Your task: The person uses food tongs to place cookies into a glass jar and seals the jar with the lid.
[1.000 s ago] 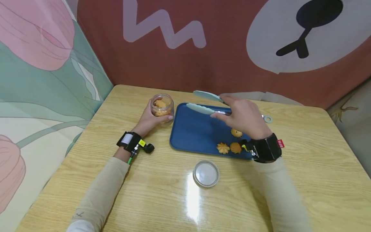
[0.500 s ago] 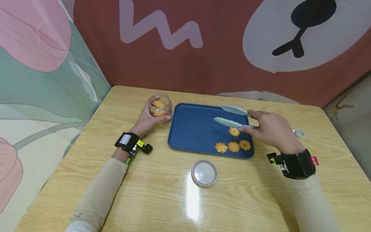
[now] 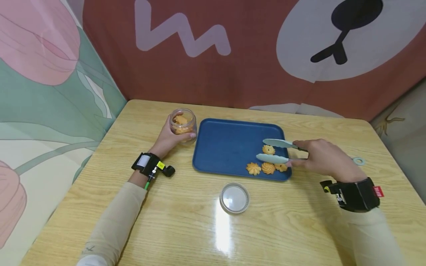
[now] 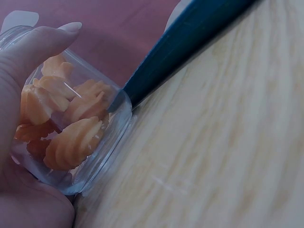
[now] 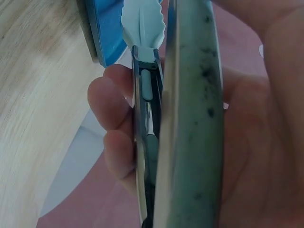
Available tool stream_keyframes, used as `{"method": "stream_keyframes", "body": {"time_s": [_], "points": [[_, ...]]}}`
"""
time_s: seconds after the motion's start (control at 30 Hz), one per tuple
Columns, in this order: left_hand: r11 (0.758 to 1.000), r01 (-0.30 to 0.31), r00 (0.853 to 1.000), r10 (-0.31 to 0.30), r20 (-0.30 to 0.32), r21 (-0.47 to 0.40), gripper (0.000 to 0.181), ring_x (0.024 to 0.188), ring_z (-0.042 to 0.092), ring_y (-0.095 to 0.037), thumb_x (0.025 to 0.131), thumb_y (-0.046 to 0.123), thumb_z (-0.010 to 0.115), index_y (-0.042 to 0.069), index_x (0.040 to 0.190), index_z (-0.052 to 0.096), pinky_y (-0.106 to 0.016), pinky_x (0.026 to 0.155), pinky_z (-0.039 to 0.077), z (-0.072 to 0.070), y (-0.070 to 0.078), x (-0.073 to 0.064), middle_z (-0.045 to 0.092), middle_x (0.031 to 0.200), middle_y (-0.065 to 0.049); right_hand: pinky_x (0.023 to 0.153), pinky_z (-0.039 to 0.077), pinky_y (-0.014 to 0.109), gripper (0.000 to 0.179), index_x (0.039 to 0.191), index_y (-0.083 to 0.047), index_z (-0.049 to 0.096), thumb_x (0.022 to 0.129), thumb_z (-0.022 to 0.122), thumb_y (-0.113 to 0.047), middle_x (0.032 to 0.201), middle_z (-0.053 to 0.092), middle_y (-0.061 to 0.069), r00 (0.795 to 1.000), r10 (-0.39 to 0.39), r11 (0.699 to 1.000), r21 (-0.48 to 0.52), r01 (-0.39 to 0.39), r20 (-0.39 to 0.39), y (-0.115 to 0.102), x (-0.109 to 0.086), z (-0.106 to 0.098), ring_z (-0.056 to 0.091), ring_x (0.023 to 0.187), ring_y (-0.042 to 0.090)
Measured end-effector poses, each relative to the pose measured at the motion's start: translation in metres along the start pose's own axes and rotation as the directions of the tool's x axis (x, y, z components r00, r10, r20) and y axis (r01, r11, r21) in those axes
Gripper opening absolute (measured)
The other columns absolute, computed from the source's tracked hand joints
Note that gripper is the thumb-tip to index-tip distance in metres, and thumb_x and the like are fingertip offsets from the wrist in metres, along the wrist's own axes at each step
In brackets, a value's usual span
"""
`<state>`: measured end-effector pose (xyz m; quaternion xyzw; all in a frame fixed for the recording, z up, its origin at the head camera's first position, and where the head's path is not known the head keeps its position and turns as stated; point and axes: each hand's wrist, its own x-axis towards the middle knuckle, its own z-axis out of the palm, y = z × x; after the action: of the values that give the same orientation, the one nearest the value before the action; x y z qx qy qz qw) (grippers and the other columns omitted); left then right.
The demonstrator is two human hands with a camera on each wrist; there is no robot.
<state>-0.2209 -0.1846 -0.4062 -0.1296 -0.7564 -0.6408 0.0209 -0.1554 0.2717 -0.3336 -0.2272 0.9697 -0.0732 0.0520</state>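
My left hand (image 3: 168, 138) grips a clear jar (image 3: 183, 127) with its fingers and thumb around the side. Several ridged, piped cookies (image 4: 71, 114) fill part of the jar, which stands at the left of a blue tray (image 3: 229, 147). In my right hand (image 3: 324, 159) is a pair of tongs (image 5: 190, 123) with pale green tips. Their arms are spread, one tip on either side of a cookie (image 3: 268, 149) near the tray's right end. Close below, along the front edge, lie a star-shaped cookie (image 3: 253, 169), a swirled cookie (image 3: 268, 168) and a partly covered cookie (image 3: 281, 167).
A round jar lid (image 3: 234, 198) lies on the wooden table (image 3: 186, 221) in front of the tray. Behind the table rises a printed red wall (image 3: 213, 77); another patterned wall (image 3: 40, 111) borders the left side.
My right hand has carried the tongs right and toward me, bringing the tips down around the upper cookie. The left hand keeps holding the jar in nearly the same place.
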Motion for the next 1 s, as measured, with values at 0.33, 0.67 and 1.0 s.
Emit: {"method": "stream_keyframes", "body": {"time_s": [0.33,0.67,1.0], "points": [[1.0,-0.004,1.0,0.004,0.008,-0.019,0.087,0.124,0.039,-0.029,0.072,0.012,0.082,0.024,0.14,0.03,-0.048,0.102,0.031,0.002,-0.001,0.001,0.036,0.14,-0.021,0.071,0.051,0.057,0.084,0.13,0.004,0.05,0.077,0.066,-0.059,0.11,0.064,0.026,0.997,0.052,0.998,0.015,-0.053,0.053,0.01,-0.001,0.001,0.058,0.097,0.04],[1.0,-0.002,1.0,0.003,0.006,-0.023,0.089,0.124,0.039,-0.027,0.069,0.017,0.085,0.031,0.139,0.032,-0.048,0.103,0.03,0.002,-0.015,0.008,0.037,0.139,-0.02,0.061,0.051,0.051,0.057,0.121,-0.003,0.061,0.081,0.073,-0.041,0.104,0.067,0.022,0.999,0.035,0.998,-0.047,-0.036,-0.029,0.018,-0.002,0.003,0.061,0.088,0.034],[1.0,-0.011,1.0,0.011,-0.02,-0.012,0.088,0.12,0.043,-0.019,0.067,0.023,0.086,0.037,0.136,0.033,-0.047,0.101,0.033,-0.003,-0.029,0.011,0.04,0.138,-0.015,0.061,0.052,0.05,0.064,0.12,-0.007,0.063,0.079,0.066,-0.056,0.102,0.069,0.017,0.996,-0.008,0.999,-0.053,0.003,-0.088,0.013,0.004,0.001,0.063,0.083,0.027]]}}
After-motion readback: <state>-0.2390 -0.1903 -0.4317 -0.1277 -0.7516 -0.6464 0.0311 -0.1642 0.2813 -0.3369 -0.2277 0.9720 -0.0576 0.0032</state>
